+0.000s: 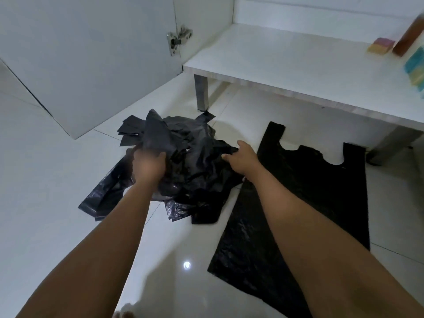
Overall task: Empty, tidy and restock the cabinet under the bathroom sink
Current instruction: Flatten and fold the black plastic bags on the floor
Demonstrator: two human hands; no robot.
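A crumpled heap of black plastic bags (188,166) lies on the white tiled floor in front of the open cabinet. My left hand (149,164), blurred by motion, grips a raised fold of one bag at the heap's left side. My right hand (242,158) reaches into the heap's right edge and pinches a piece of black plastic. To the right a single black bag (305,203) is spread flat on the floor, handles pointing toward the cabinet. The cabinet's white bottom shelf (286,58) stands on metal legs.
The cabinet door (87,60) hangs open on the left, with a metal hinge (177,40). Coloured sponges (380,45) and a brown bottle (410,35) sit at the shelf's right end. A metal leg (202,92) stands just behind the heap.
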